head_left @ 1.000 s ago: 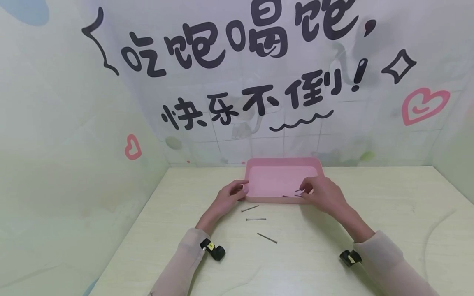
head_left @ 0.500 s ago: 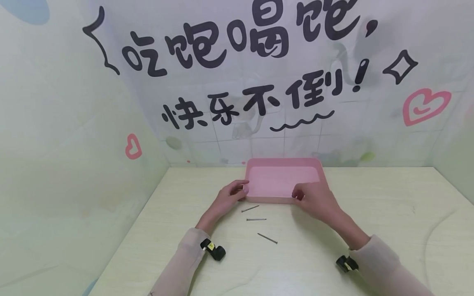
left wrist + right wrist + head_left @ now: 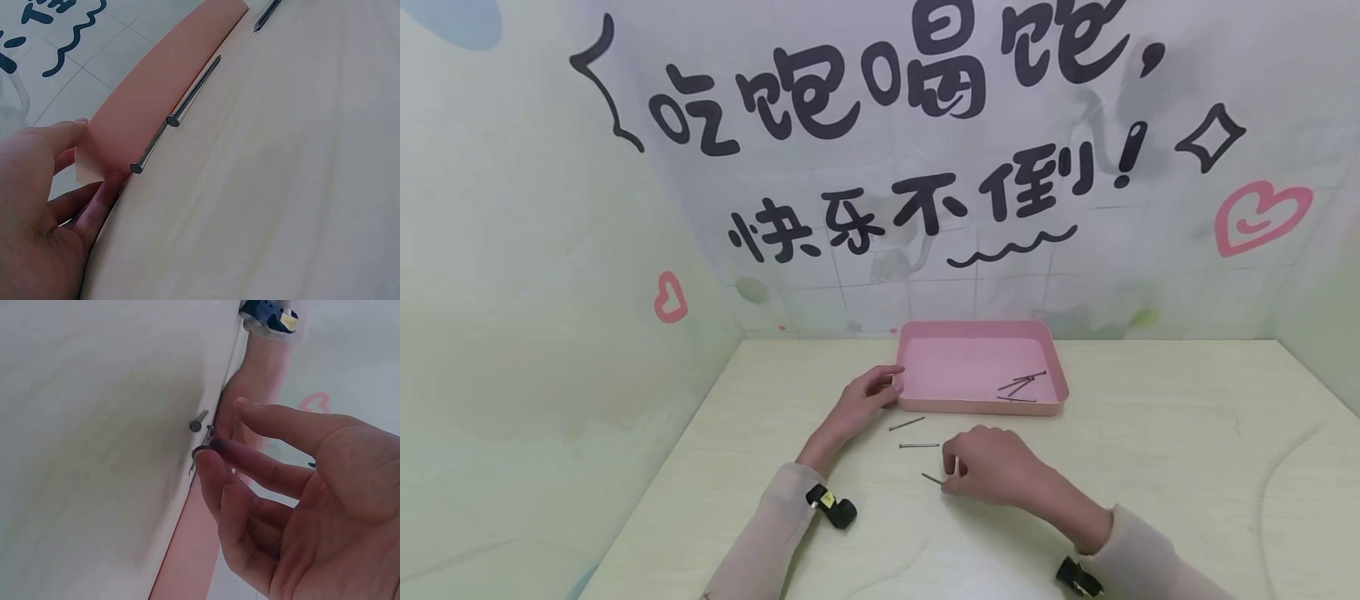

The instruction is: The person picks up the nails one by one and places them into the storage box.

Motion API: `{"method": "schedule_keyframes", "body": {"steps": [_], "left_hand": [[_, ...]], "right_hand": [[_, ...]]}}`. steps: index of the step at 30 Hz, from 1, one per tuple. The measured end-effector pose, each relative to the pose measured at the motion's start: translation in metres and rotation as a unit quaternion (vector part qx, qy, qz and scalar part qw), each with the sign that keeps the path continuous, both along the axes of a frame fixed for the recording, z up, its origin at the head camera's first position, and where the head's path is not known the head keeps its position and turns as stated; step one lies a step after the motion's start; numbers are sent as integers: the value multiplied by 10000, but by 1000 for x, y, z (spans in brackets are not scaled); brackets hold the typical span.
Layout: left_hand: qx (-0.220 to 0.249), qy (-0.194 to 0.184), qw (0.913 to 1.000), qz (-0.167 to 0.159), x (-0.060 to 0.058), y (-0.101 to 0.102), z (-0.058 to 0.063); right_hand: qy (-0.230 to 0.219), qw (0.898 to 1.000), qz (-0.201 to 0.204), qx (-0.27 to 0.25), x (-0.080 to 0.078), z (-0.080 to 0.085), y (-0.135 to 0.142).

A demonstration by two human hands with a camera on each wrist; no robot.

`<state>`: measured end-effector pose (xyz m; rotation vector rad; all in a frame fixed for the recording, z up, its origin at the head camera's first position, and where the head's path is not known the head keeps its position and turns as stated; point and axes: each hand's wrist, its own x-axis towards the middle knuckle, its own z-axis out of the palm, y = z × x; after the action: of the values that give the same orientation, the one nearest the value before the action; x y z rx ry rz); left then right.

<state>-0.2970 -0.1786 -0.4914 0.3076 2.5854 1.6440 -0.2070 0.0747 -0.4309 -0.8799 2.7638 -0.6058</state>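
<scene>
Curled at the left end of the pink tray [image 3: 973, 407], my left hand [image 3: 859, 404] holds its corner with fingers and thumb; the left wrist view shows fingertips against the wall. My right hand [image 3: 1000, 468] is down at the table over a nail [image 3: 931, 478], whose head end it hides in the head view. In the right wrist view, thumb and fingertips stand apart around a nail [image 3: 196, 425]. A second nail [image 3: 919, 446] and a third nail [image 3: 907, 423] lie between the hands, in front of the tray. Several dark nails [image 3: 1022, 383] rest inside the tray's right part.
A pale wooden table [image 3: 1187, 450] carries everything. Behind the tray hangs a white printed backdrop [image 3: 850, 292] with large black characters. Side panels close off left and right. Each sleeve cuff bears a small black camera [image 3: 833, 507].
My right hand has left the tray's right front edge and moved toward me and left, down to the nearest table nail. Nails in the tray now show fully. My left hand has stayed put.
</scene>
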Motion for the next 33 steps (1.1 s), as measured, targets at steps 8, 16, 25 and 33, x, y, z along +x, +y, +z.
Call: {"method": "schedule_keyframes", "body": {"steps": [8,16,25,33], "left_hand": [[9,52,10000,-37,-1,1,0],[-64,27,10000,24,0,1,0],[-20,29,10000,-8,1,0,0],[3,2,10000,-61,-1,0,-1]], "right_hand": [[-133,9999,-4,45,5,-2,-4],[-6,9999,75,95,4,-7,-2],[79,9998,-48,175,5,-8,-5],[123,9996,-91,223,7,-5,-4]]}}
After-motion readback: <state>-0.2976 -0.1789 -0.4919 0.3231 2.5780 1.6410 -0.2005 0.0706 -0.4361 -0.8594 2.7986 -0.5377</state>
